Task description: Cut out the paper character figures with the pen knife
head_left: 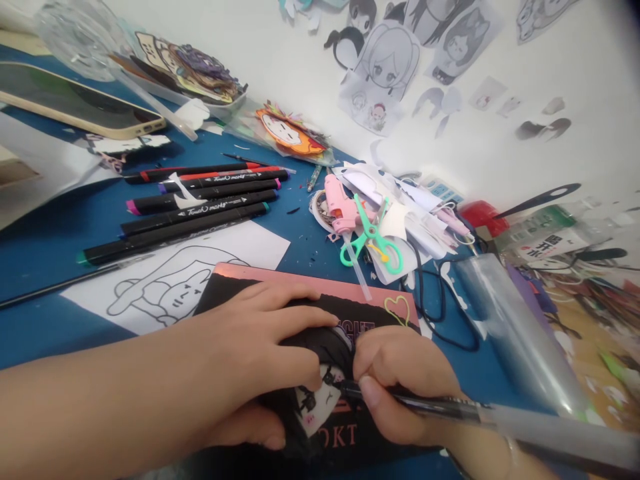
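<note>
A small cutout of a cartoon face with black hair (324, 400) lies on a black-and-pink book or box (345, 437). My left hand (260, 333) rests on the cutout from the left, its fingers spread and pressing on the hair and face; the thumb stands apart lower down. From the right, my right hand (405, 373) grips a black pen (425, 403) with a clear barrel. The pen's tip meets the face beside one drawn eye. Part of the cutout is hidden beneath my left fingers.
Several black markers (200, 213) lie behind a line drawing (175, 287). Green scissors (373, 233) and a pink glue gun (340, 203) sit beyond the book, beside a black cord (445, 300). A phone (75, 100) is far left; a clear roll (525, 333) is right.
</note>
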Motion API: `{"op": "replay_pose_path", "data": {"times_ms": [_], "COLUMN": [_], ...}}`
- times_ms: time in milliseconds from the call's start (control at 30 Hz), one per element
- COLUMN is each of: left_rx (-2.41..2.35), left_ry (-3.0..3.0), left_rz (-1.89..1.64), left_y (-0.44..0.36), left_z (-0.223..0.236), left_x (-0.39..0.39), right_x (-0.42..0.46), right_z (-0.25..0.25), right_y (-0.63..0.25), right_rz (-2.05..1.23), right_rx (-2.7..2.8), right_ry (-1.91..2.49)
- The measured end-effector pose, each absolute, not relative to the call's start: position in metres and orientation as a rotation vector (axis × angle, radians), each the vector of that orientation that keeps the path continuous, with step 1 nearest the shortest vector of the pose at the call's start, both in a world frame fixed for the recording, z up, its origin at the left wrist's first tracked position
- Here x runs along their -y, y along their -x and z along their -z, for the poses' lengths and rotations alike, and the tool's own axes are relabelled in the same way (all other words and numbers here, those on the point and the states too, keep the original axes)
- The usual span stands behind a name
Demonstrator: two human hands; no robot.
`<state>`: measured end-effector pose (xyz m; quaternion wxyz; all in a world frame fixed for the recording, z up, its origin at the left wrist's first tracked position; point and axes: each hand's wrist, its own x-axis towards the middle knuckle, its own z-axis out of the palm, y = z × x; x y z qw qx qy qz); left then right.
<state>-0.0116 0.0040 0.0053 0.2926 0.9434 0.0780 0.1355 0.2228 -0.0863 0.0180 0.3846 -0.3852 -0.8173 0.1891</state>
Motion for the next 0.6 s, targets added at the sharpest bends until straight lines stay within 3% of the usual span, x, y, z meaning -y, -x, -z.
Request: {"op": "replay_pose_path", "data": {"times_ms": [200,600], "left_rx": [-0.191,-0.220], "left_ry": [-2.492,-2.555], "left_rz": [-0.500,-0.332], "left_y": [0.011,0.012], "left_z": [0.008,-0.006], "left_x": [-0.002,-0.003], "right_x": [0.087,0.089], "right_z": [-0.018,-0.024], "right_y": [-0.224,-0.223], "right_rz": [-0.444,-0.403], "right_rx": [2.068,2.124], "right_ry": [1.012,1.069]}}
